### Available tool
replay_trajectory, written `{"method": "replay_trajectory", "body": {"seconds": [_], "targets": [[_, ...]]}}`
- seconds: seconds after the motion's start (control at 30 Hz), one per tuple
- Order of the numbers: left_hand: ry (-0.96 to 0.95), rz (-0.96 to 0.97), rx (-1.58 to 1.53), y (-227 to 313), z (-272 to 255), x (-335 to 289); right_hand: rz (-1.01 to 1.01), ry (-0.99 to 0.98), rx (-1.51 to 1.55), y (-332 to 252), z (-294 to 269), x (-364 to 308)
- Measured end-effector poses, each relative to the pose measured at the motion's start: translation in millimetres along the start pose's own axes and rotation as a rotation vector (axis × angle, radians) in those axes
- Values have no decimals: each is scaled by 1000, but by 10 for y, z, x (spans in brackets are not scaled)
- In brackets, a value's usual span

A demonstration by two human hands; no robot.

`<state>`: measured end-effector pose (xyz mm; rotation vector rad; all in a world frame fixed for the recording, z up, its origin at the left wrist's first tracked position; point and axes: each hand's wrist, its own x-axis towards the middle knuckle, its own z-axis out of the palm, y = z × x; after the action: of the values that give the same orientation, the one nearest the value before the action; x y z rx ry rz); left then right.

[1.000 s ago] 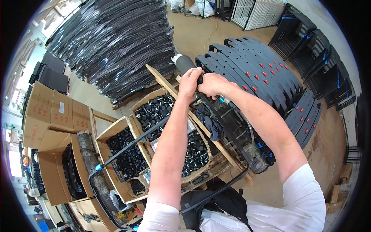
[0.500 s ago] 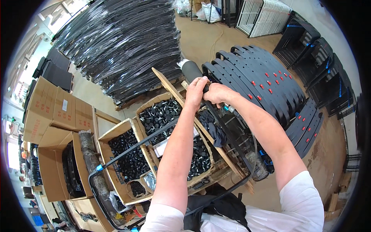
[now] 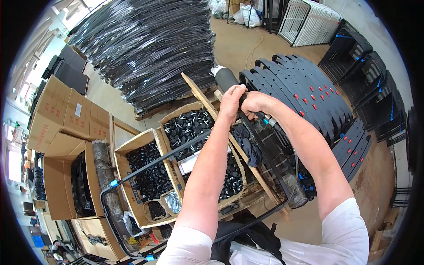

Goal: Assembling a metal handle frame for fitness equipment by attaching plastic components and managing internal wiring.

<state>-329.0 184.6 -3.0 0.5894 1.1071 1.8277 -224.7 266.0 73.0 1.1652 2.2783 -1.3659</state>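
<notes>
Both hands meet at the upper end of a black bent tube frame with blue bands, which reaches back toward my body. My left hand is closed, its fingers pinched round the frame's end; exactly what lies under the fingertips is hidden. Right beside it, my right hand is curled round an air tool with a metal body and a teal ring, whose thin hose hangs down past my right forearm. The tool's tip is hidden by the hands. Just beyond them is a grey padded roller.
Below the frame stand a carton of black-headed bolts and a carton of small black parts. A wooden plank runs beside them. Curved black panels with red pieces are stacked at right, wrapped black stock at the back, brown cartons at left.
The whole view has shifted slightly, so the scene sits a little further right. Both hands stay together at the frame's end, with only a small shift of the right hand's fingers.
</notes>
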Motion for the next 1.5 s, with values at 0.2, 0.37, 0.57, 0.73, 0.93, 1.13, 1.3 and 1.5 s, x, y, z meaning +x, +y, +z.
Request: {"method": "replay_trajectory", "body": {"seconds": [0.2, 0.37, 0.57, 0.73, 0.93, 1.13, 1.3, 1.5], "targets": [[33, 99, 40, 166, -128, -92, -41, -17, -49, -222, 170, -71], [112, 176, 51, 650, -402, -624, -121, 22, -309, -791, 470, -465], [348, 212, 84, 1084, -1483, -1564, -276, -144, -468, -1520, 1642, -583], [438, 192, 38, 1495, -2274, -2116, -271, -158, -434, -2122, 2456, -764], [398, 188, 24, 1593, -2679, -2304, -240, -122, -524, -2380, 2842, -789], [374, 187, 35, 1582, -2734, -2313, -210, -113, -553, -2415, 2927, -782], [348, 174, 47, 1552, -2794, -2317, -207, -101, -545, -2399, 2984, -748], [347, 195, 72, 1486, -2832, -2354, -232, -117, -559, -2357, 3032, -679]]}}
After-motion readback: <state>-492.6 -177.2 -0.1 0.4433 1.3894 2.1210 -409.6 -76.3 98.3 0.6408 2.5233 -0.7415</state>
